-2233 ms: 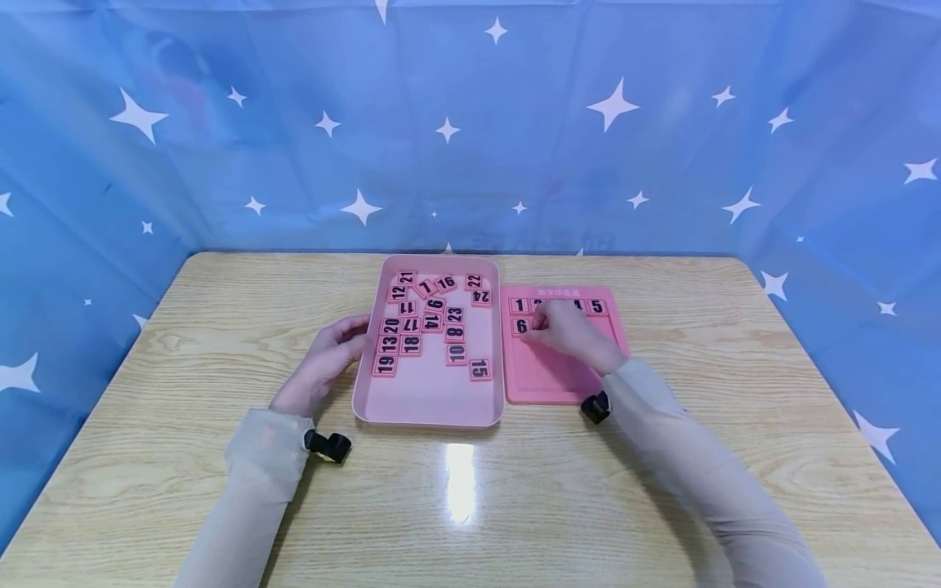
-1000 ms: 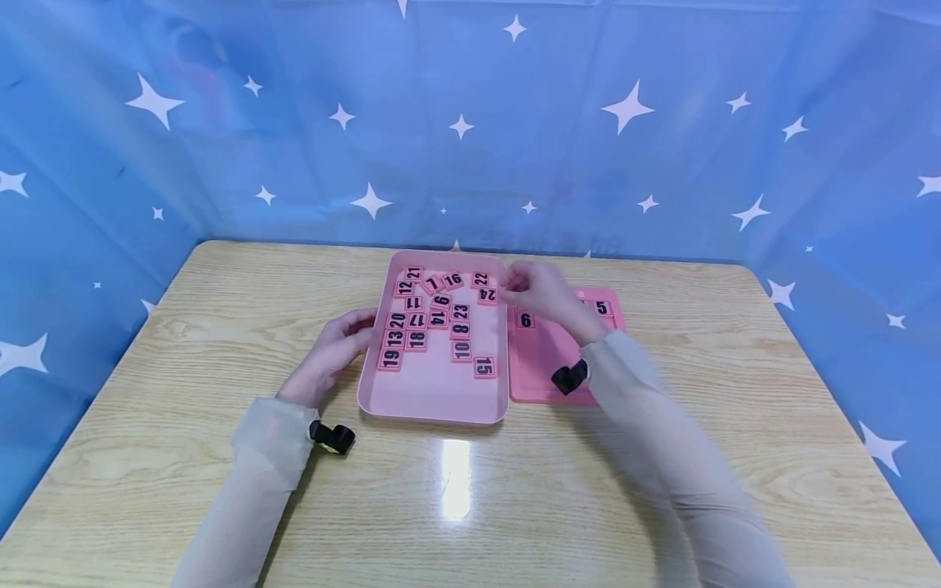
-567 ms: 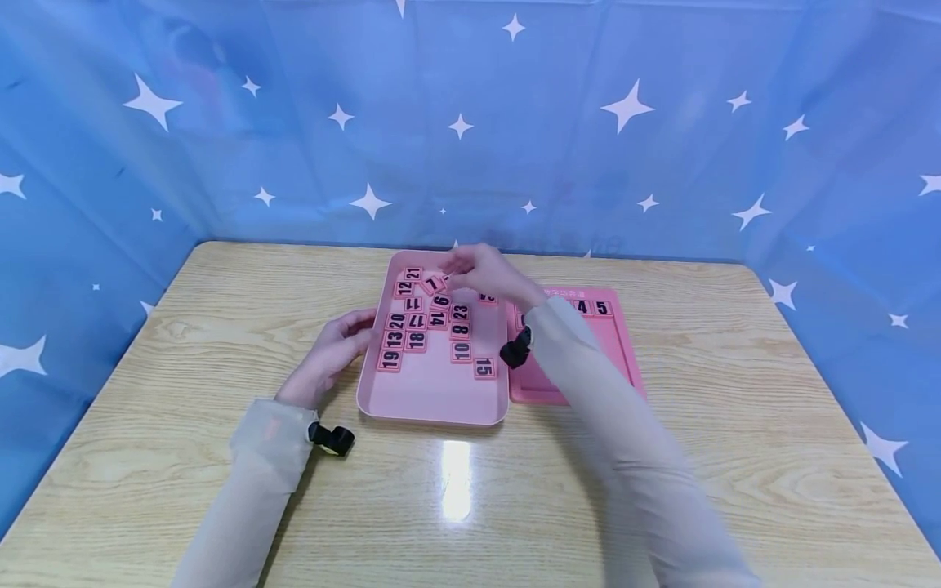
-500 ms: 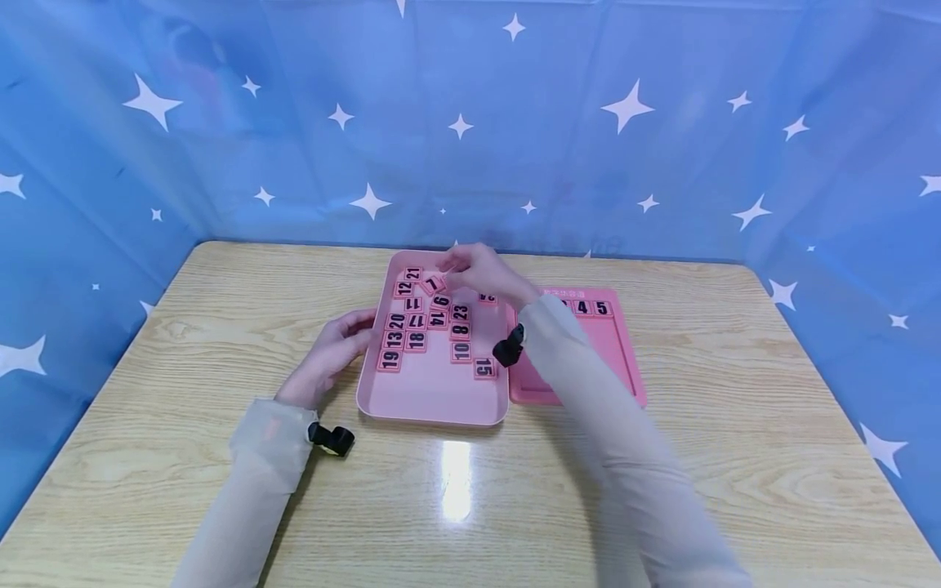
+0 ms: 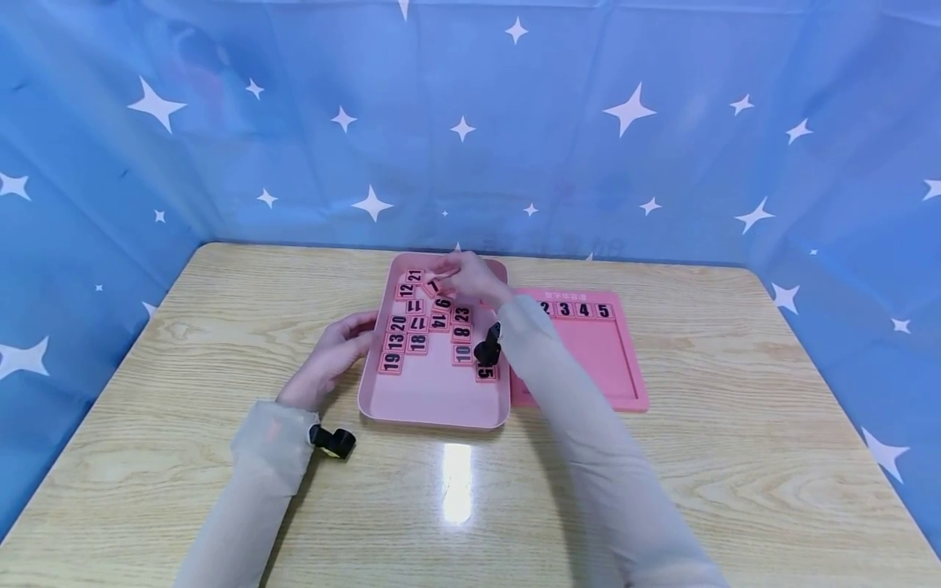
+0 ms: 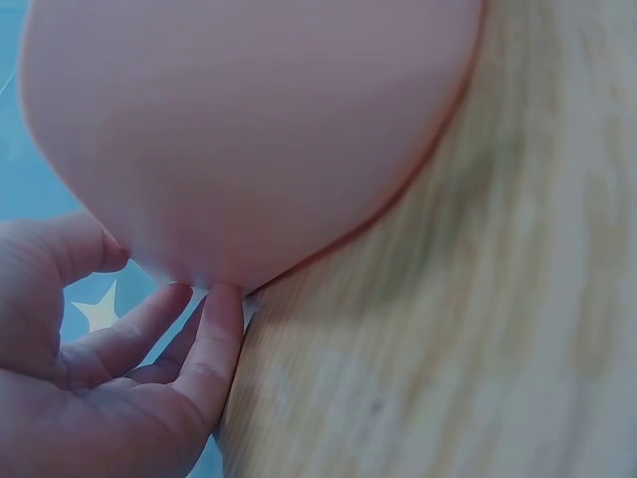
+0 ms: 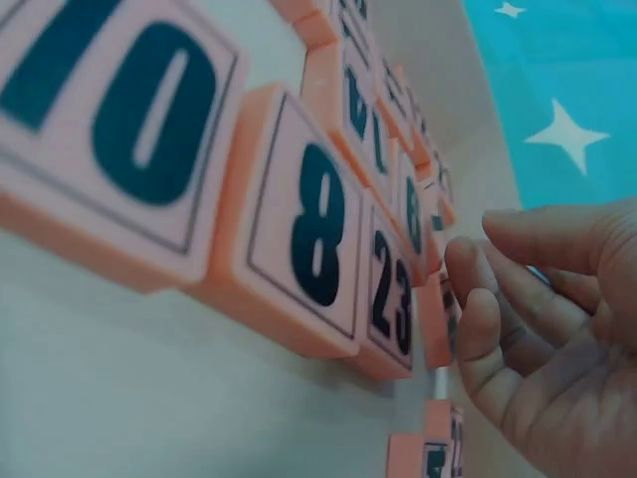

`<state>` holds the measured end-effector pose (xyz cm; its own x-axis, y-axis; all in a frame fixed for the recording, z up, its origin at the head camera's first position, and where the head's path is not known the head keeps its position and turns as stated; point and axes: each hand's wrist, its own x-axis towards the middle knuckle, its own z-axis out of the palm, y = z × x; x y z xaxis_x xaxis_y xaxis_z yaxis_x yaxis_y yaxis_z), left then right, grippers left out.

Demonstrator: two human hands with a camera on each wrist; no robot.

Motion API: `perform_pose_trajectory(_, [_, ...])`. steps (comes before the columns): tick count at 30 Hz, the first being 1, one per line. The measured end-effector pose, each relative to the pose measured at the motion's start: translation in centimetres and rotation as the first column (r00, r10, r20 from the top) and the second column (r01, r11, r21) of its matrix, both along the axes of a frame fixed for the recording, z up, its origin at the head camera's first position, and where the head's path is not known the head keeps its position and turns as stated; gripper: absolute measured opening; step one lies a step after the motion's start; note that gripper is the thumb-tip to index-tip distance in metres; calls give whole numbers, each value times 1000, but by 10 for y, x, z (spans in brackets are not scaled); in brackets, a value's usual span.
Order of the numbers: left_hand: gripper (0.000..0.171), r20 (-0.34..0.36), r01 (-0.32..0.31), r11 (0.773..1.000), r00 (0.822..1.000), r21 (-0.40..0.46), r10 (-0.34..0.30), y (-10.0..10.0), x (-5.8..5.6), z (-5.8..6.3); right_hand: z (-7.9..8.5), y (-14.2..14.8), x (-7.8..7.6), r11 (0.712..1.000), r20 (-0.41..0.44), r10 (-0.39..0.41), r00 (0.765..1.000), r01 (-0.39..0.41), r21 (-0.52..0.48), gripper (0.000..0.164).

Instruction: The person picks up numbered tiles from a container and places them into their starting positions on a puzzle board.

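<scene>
A pale pink tray (image 5: 434,404) holds several loose number tiles, among them tile 7 (image 5: 432,287), tile 19 (image 5: 390,363) and tile 10 (image 7: 119,119). My left hand (image 5: 331,355) rests its fingertips and thumb against the tray's left outer wall; the left wrist view shows them nearly straight. Over the far part of the tray, my right hand (image 5: 470,280) has its fingertips beside tile 7. Thumb and fingers stand apart in the right wrist view, past tile 8 (image 7: 304,229) and tile 23 (image 7: 390,289), with no tile seen between them. The hand hides some tiles.
A darker pink number board (image 5: 599,359) lies right of the tray, tiles 2 to 5 showing in its top row; the right sleeve (image 5: 544,359) covers its left part. Both stand on a wooden table (image 5: 735,392), with a blue star-patterned cloth (image 5: 470,163) behind.
The right hand has moved left from the board, where tile 6 was left in the second row, to the tray beside tile 7. The left hand stays at the tray's wall.
</scene>
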<state>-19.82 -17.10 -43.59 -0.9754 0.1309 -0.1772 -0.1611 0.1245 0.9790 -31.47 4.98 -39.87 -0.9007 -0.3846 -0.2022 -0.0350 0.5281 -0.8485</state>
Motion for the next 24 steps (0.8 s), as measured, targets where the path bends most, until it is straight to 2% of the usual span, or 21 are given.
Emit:
perform_pose_trajectory(5, [48,-10,6,1000,1000,3,-6,-1,0,-1,-6,-1,-4,1000,9,-18,1000,18,22,43])
perform_pose_trajectory(12, [49,1,5,1000,1000,2,-5,-1,0,0,-11,-5,-11,992,-74,62,995,-53,116,43])
perform_pose_trajectory(18, [48,0,9,1000,1000,1,-9,-1,0,0,-11,-6,-11,989,-57,71,996,-63,135,42])
perform_pose_trajectory(24, [48,3,2,1000,1000,-2,-2,0,0,0,-10,-7,-9,979,-92,110,990,-92,182,37])
